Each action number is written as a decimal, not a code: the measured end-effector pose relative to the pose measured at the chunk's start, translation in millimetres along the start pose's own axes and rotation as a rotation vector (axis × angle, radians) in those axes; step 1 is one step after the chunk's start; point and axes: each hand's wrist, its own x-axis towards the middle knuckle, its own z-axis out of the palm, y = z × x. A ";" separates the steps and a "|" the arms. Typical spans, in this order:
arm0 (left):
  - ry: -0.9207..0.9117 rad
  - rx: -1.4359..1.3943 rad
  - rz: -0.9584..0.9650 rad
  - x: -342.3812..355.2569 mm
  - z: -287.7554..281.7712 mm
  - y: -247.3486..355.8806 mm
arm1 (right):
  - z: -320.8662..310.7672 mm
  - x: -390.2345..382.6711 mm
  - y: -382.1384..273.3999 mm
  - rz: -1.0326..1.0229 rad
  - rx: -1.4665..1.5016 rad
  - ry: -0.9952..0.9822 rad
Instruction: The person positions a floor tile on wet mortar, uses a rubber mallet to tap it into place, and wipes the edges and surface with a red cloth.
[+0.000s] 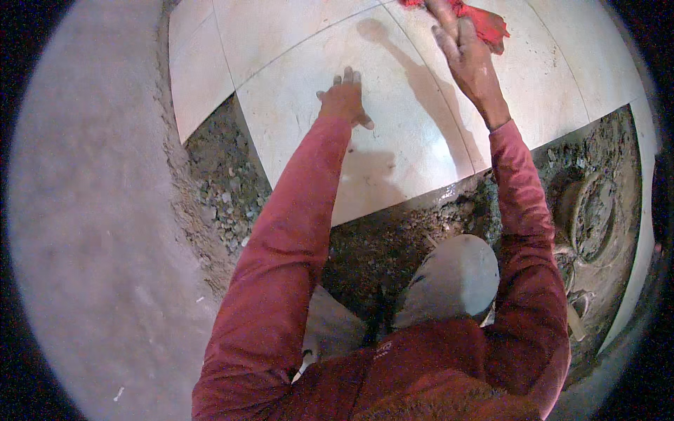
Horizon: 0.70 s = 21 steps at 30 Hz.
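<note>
My left hand [342,100] lies flat with fingers spread on a large cream floor tile [400,133]. Farther forward and to the right, my right hand [474,67] is closed against a brown, rod-like thing [441,10] that runs out of the top of the view. Crumpled bright red material [486,24] shows just beyond that hand; whether the fingers hold it too, I cannot tell. The shadow of my right arm falls across the tile between both hands.
Rough gravelly soil [225,175] borders the tiles on the near side. A grey concrete strip [91,210] runs along the left. At the right lies a round pan-like container [593,217] with muddy contents. My bent knee [453,274] is close to the tile edge.
</note>
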 end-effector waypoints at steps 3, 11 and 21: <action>0.018 0.011 0.002 5.2 1.6 2.4 | 24.9 -19.3 17.5 0.031 0.060 0.132; -0.047 0.036 -0.034 -3.0 3.9 4.6 | 7.0 -3.4 14.6 -0.117 -0.126 -0.023; -0.003 0.001 -0.015 1.3 -3.7 5.3 | 15.4 2.4 64.8 0.081 -0.036 -0.239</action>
